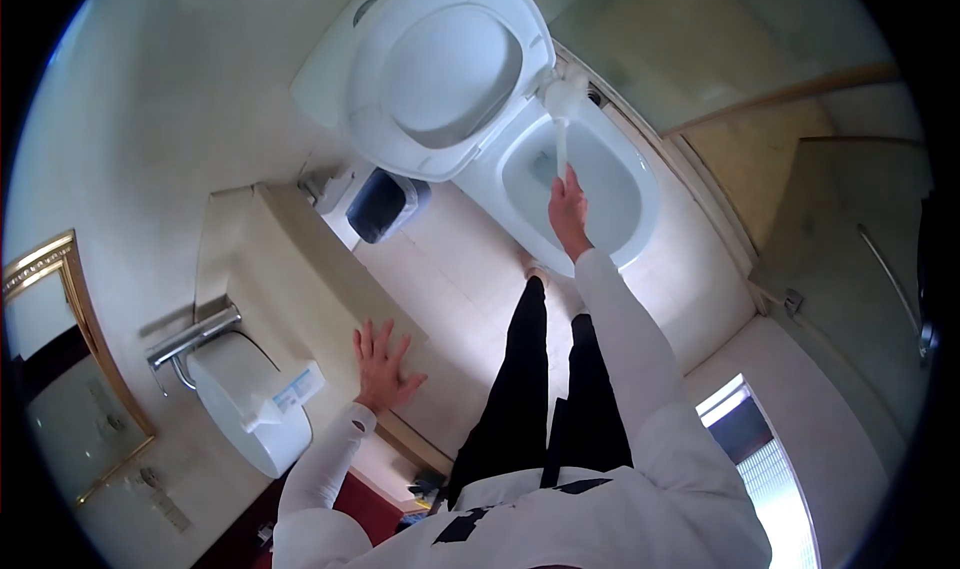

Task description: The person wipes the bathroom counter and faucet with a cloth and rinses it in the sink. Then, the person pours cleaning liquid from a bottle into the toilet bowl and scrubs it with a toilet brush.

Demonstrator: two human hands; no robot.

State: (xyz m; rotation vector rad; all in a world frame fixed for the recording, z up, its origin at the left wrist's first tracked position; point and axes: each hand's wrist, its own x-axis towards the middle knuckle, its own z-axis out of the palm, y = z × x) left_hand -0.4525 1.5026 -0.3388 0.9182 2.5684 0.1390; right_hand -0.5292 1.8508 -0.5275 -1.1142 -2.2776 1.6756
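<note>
My right hand (568, 212) is closed around the handle of a white toilet brush (561, 147). The brush's pale head is near the back rim of the toilet bowl (640, 184), beside the hinge, with the handle over the bowl opening. The toilet's lid and seat (450, 74) are raised. My left hand (384, 369) has its fingers spread and holds nothing; it is over the edge of the beige counter (300, 269), close to the washbasin.
A white washbasin (245, 389) with a blue-and-white packet (298, 387) at its edge is at the left. A dark bin (378, 207) stands beside the toilet. Glass panels (840, 239) are at the right, and a gold-framed mirror (110, 369) at the far left.
</note>
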